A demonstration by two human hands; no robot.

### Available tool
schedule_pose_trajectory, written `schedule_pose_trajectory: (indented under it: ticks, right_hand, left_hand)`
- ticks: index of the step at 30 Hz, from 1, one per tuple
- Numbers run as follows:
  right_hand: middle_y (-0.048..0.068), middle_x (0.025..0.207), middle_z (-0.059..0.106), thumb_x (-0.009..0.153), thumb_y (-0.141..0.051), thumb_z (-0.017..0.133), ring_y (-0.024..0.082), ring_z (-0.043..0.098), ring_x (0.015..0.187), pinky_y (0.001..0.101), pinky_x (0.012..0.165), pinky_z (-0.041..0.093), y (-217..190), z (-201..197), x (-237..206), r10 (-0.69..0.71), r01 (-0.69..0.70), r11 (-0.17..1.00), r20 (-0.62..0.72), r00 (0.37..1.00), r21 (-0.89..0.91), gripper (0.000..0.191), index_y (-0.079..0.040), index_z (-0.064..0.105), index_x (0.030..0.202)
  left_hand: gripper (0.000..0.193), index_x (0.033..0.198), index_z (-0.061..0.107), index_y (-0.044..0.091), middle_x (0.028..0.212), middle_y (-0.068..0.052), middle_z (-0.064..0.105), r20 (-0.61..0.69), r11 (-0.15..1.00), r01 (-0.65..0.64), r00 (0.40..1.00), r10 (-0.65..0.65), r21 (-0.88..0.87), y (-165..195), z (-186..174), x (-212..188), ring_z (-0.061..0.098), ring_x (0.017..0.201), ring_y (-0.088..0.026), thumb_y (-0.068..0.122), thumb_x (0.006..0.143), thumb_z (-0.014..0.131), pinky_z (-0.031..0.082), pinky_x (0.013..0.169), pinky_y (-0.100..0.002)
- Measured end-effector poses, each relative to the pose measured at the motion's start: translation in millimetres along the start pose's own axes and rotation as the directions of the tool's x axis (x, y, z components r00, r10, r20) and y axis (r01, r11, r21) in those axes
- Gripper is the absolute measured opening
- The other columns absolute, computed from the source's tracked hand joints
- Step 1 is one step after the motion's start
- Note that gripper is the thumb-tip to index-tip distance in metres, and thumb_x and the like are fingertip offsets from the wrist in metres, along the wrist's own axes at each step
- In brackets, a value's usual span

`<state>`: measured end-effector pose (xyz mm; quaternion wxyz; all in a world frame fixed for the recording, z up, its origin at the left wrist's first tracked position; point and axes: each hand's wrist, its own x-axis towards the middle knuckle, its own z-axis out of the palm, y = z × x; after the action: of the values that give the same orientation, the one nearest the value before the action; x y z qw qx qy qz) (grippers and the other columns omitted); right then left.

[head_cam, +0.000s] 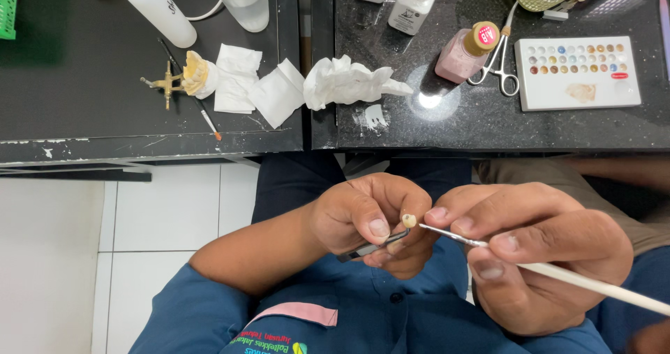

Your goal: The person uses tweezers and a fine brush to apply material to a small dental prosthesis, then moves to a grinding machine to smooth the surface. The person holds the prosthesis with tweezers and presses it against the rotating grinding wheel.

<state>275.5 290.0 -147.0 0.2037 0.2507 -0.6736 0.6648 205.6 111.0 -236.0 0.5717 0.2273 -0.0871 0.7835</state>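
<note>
Near your lap, below the dark bench [139, 82], your left hand [363, 218] was closed around a metal tool [373, 246] carrying a small tooth piece [409, 220] at its far end. Your right hand [537, 253] pinched a thin white brush [558, 274], fingers closed on the handle. Its long axis ran right to left, tip touching or just beside the tooth piece. Left fingers sat nearer it. Tissues [279, 89] and a colour tray [576, 71] lay far off.

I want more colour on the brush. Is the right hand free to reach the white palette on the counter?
Probably yes: the right hand holds only the brush, and the palette lies uncovered ahead of it; only the scissors lie beside it.
</note>
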Motion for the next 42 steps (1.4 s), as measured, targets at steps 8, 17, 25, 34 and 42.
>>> schedule_pose_trajectory:
  ticks: [8,17,25,34,42]
  right_hand:
    - [0.02,0.102,0.067,0.096,0.003,0.065,0.033,0.078,0.094,0.0442,0.08,0.07,1.5,1.0,-3.3,-0.02,0.021,1.0,-0.051,0.999,0.02,0.018,-0.001,0.057,0.112]
    - [0.02,0.103,0.068,0.095,0.003,0.066,0.033,0.078,0.095,0.0432,0.08,0.07,0.8,-1.0,-3.9,-0.026,0.026,1.0,-0.036,0.999,-0.006,0.017,-0.001,0.06,0.11]
    - [0.02,0.103,0.068,0.095,0.002,0.066,0.033,0.078,0.094,0.0447,0.08,0.07,0.6,-2.9,-7.0,-0.031,0.031,0.999,-0.05,0.998,-0.01,0.016,-0.001,0.06,0.109]
    - [0.02,0.103,0.068,0.093,0.002,0.066,0.033,0.078,0.096,0.0455,0.08,0.07,0.9,-5.4,-5.9,-0.041,0.041,0.999,-0.014,0.999,-0.026,0.017,0.0,0.059,0.108]
    - [0.02,0.104,0.068,0.094,0.002,0.066,0.033,0.078,0.095,0.0435,0.077,0.07,0.9,-3.3,-4.2,-0.059,0.058,0.998,-0.024,0.998,-0.039,0.016,0.0,0.059,0.109]
  left_hand:
    - [0.011,0.099,0.065,0.001,0.078,-0.008,0.061,-0.012,1.0,-0.008,1.0,0.007,-0.007,-0.6,1.7,1.3,0.053,0.059,-0.014,0.01,0.092,0.065,0.034,0.055,-0.029]
    - [0.013,0.093,0.062,0.001,0.073,-0.008,0.058,-0.003,1.0,-0.003,1.0,0.003,0.026,0.0,2.1,3.6,0.051,0.057,-0.013,0.013,0.093,0.066,0.034,0.054,-0.029]
    - [0.015,0.094,0.062,0.001,0.071,-0.008,0.059,-0.004,0.998,0.006,1.0,-0.006,0.055,0.9,2.2,4.3,0.051,0.058,-0.013,0.015,0.093,0.066,0.034,0.055,-0.029]
    - [0.014,0.094,0.062,0.001,0.072,-0.008,0.06,-0.004,0.999,0.006,1.0,-0.006,0.044,0.0,1.7,4.0,0.051,0.058,-0.013,0.015,0.093,0.066,0.033,0.056,-0.029]
    - [0.014,0.093,0.062,0.001,0.074,-0.008,0.059,-0.038,0.999,0.009,0.999,-0.007,0.043,-0.4,3.5,3.4,0.051,0.057,-0.013,0.014,0.092,0.067,0.034,0.054,-0.028]
